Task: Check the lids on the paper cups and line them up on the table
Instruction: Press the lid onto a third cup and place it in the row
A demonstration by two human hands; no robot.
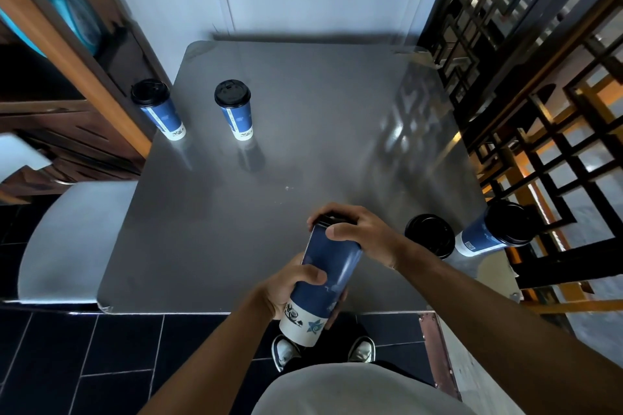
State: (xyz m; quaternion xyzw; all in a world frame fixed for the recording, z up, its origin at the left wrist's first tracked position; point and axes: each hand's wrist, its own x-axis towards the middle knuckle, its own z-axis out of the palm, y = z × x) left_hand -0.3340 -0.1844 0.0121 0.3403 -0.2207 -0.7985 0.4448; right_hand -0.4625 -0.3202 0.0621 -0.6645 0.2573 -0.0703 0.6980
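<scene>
Over the near edge of the grey table point(209, 246), the left hand point(290, 290) grips a tilted blue-and-white paper cup point(322, 283); the right hand point(357, 232) curls its fingers over its black lid point(325, 221). Two lidded cups point(485, 232) stand at the table's near right, two more point(236, 111) at its far left.

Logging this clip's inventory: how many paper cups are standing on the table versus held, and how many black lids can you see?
Paper cups standing on the table: 4, at far left, far centre, near right and right edge
Paper cups held in both hands: 1
Total paper cups: 5
Black lids: 5, one per cup
</scene>
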